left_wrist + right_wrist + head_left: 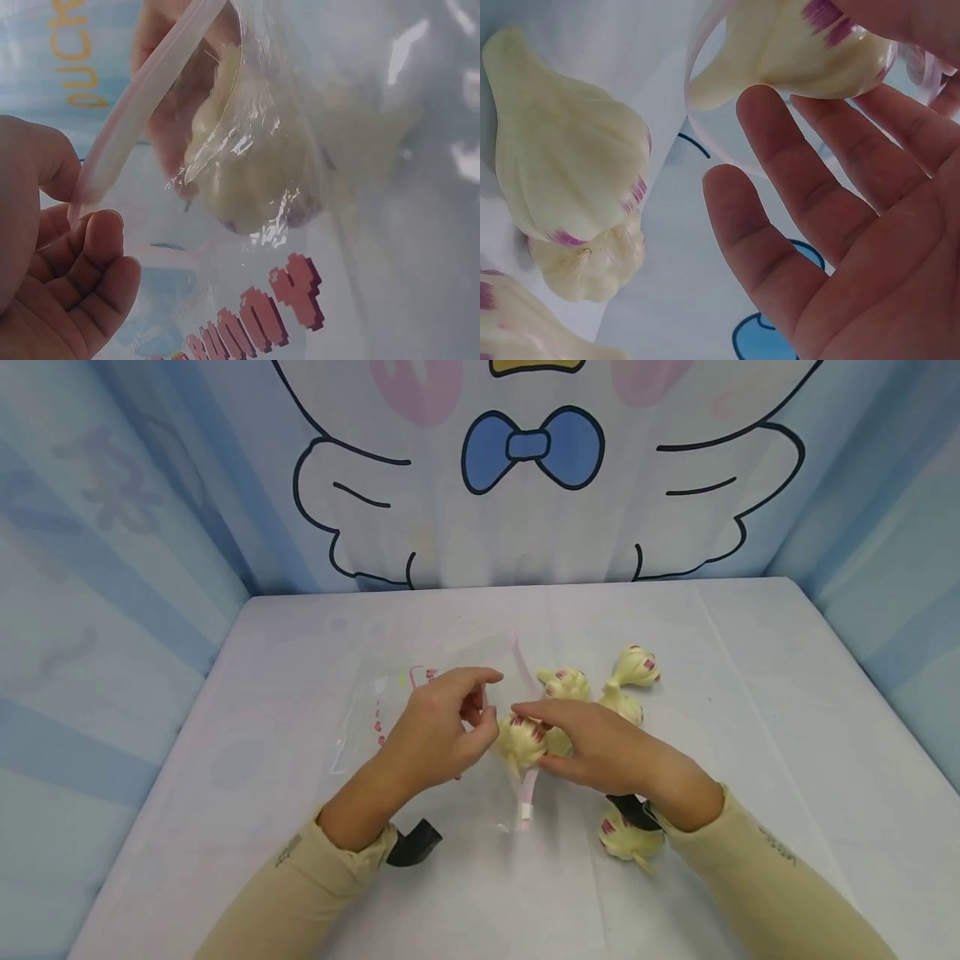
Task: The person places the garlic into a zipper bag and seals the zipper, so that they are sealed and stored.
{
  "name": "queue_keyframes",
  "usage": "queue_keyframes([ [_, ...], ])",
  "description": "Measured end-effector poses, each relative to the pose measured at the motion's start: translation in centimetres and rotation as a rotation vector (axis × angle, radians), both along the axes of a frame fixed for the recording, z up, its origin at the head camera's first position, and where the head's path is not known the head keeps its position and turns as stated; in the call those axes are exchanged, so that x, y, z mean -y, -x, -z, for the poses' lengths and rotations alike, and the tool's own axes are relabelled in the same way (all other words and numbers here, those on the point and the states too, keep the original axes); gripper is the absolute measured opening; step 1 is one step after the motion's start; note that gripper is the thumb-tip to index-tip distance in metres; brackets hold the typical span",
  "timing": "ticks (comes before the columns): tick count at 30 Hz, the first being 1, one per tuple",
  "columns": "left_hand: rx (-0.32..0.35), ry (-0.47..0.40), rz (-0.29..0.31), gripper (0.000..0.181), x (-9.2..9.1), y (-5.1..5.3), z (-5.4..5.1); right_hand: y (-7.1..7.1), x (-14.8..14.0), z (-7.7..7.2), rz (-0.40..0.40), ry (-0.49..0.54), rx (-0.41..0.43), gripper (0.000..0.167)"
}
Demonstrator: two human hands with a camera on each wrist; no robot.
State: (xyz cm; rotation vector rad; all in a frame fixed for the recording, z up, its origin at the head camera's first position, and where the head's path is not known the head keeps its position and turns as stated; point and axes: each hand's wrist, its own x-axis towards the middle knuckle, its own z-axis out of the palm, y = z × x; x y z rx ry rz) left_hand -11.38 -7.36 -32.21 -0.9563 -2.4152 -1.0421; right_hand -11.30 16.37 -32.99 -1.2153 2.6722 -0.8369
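Observation:
A clear plastic zip bag [360, 727] with red printing lies on the table, its pale pink zip edge [139, 105] lifted into a loop. My left hand [442, 727] pinches that edge between thumb and fingers. In my right hand [607, 743] is a cream garlic bulb [521, 739] with purple streaks, held between thumb and fingertips at the bag's mouth. Through the film in the left wrist view, the bulb [255, 165] looks blurred. The right wrist view shows the bulb [802, 52] inside the loop of the edge, with the fingers fairly straight beneath it.
Several more garlic bulbs lie to the right: one behind the right hand [566, 683], a far bulb [636, 667], and a near bulb [630, 837] partly under the right wrist's black strap. A white slider [526, 812] sits on the zip. Printed curtains [525, 527] surround the white table [750, 693].

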Motion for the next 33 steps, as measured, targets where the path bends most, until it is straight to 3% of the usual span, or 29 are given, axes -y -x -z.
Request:
queue_keyframes([
  [21,-0.01,-0.013,0.002,0.03,-0.1,0.0,-0.1,-0.5,-0.4,-0.3,0.052,-0.051,0.055,0.054],
  [33,0.024,0.008,-0.014,0.03,-0.2,-0.2,0.0,-1.0,-1.7,-0.3,0.078,-0.052,0.075,0.055],
])
